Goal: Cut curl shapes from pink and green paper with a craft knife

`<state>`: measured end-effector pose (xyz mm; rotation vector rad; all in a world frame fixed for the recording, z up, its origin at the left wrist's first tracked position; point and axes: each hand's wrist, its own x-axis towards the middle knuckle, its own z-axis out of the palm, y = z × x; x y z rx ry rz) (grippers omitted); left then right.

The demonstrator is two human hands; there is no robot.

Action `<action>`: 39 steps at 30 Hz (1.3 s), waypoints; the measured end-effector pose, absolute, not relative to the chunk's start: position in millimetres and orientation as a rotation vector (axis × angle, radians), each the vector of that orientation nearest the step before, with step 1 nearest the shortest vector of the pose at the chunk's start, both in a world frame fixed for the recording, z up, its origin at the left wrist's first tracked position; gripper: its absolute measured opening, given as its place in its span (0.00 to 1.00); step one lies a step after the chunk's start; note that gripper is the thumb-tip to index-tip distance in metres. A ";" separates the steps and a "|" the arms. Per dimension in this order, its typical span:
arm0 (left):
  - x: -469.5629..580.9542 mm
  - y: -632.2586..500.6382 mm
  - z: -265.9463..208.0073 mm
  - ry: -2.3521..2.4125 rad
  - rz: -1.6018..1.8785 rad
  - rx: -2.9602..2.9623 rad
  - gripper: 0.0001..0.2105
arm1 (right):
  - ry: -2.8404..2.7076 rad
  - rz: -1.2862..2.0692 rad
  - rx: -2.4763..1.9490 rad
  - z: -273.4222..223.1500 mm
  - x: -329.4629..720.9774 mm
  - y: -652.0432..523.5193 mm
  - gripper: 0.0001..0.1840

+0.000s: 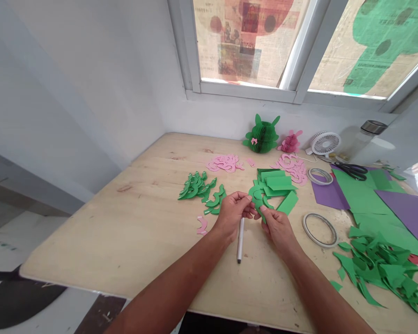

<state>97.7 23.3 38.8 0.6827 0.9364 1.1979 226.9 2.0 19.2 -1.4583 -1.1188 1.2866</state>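
Observation:
Between my two hands is a green paper cutout (255, 192) with a curved outline. The fingers of my left hand (234, 212) pinch its left edge, and my right hand (275, 225) grips its lower right part. Just beyond lies a stack of folded green paper strips (277, 181). A white pen (240, 243) with a dark tip rests on the table below my hands. Left of my left hand are green paper cutouts with white tape bits (195, 185), some smaller green curved pieces (216, 200) and one pink curved piece (201, 225).
Pink cutouts (225, 163) lie farther back. A green paper honeycomb figure (262, 135), a small pink one (290, 142), a white fan (325, 144) and a bottle (360, 139) stand by the wall. Tape rolls (304, 227), black scissors (351, 170) and green scraps (376, 262) are at right.

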 end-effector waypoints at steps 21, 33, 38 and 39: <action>99.8 21.2 39.1 0.932 1.204 0.663 0.14 | -1.164 1.251 -1.473 22.0 227.0 1.3 0.33; 101.4 20.6 38.5 0.938 1.202 0.673 0.13 | -1.144 1.267 -1.485 26.7 225.9 1.0 0.31; 100.4 21.7 37.7 0.946 1.204 0.670 0.13 | -1.133 1.273 -1.476 24.7 226.2 1.0 0.32; 100.4 21.9 37.4 0.947 1.204 0.669 0.13 | -1.133 1.275 -1.475 24.7 226.2 0.8 0.32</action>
